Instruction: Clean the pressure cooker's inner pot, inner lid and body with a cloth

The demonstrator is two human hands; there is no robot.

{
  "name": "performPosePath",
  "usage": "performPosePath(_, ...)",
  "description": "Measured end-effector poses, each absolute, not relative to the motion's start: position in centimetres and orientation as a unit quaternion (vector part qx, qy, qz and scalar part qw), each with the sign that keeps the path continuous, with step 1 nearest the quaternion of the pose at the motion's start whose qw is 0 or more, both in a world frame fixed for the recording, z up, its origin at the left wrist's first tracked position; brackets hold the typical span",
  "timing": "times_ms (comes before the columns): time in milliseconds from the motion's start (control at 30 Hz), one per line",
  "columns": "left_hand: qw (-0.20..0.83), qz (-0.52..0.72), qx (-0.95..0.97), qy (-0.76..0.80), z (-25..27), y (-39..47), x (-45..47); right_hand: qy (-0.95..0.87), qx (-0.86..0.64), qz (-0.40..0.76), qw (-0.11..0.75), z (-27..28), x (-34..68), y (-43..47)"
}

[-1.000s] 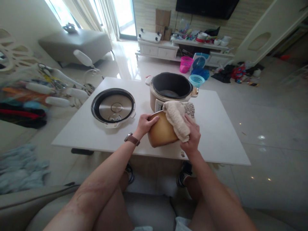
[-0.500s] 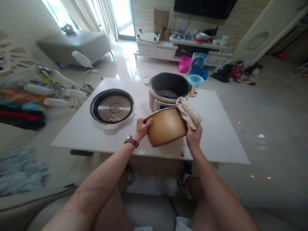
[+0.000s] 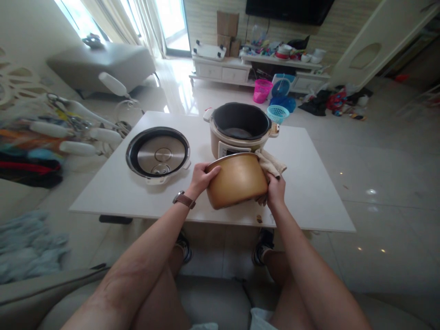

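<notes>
The left hand (image 3: 202, 178), a brown-strapped watch (image 3: 184, 200) on its wrist, grips one side of a tilted gold-coloured round pot (image 3: 238, 181), while the right hand (image 3: 276, 190) holds the other side along with a crumpled beige cloth (image 3: 272, 162). Behind the pot, on a white rectangular table (image 3: 304, 188), stands a beige round cooker body (image 3: 217, 136) with a deep dark interior; to its left lies a round lid (image 3: 147, 158) with a black rim and silvery metal inner face turned up.

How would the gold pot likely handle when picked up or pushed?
The gold pot is probably stiff: its wall shows no denting where the left hand grips it. Its smooth, shiny surface may be slippery. Laid on its side, its rounded wall would likely let it roll.
</notes>
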State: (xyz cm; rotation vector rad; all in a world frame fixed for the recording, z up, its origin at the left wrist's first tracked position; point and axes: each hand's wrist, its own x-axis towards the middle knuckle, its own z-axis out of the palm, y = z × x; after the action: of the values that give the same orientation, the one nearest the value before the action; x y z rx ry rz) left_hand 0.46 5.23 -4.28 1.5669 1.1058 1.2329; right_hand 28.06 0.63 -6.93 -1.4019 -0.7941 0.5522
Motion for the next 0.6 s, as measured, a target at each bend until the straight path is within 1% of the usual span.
performPosePath(167, 0.397, 0.478, 0.637, 0.455, -3.6, 5.1, 0.7, -0.384, -0.610, 0.204, 0.663, -5.1, 26.8, -0.2)
performPosePath(267, 0.390, 0.479, 0.640, 0.457, -3.5, 5.1, 0.8, -0.471, -0.589, 0.135, 0.643, -3.8, 25.9, -1.4)
performPosePath(367, 0.388, 0.476, 0.643, 0.457, -3.6, 5.1, 0.9, -0.623, -0.538, 0.042, 0.566, -2.2, 25.0, -3.0)
performPosePath(467, 0.391, 0.479, 0.645, 0.449, -3.8, 5.2, 1.0, -0.753, -0.463, -0.003, 0.467, -0.7, 24.3, -4.2)
performPosePath(533, 0.395, 0.480, 0.645, 0.444, -3.9, 5.2, 1.0, -0.774, -0.450, -0.017, 0.444, -0.2, 24.1, -4.4)
performPosePath(600, 0.399, 0.479, 0.644, 0.443, -4.1, 5.1, 1.0, -0.758, -0.465, -0.019, 0.456, -0.3, 24.2, -4.3)
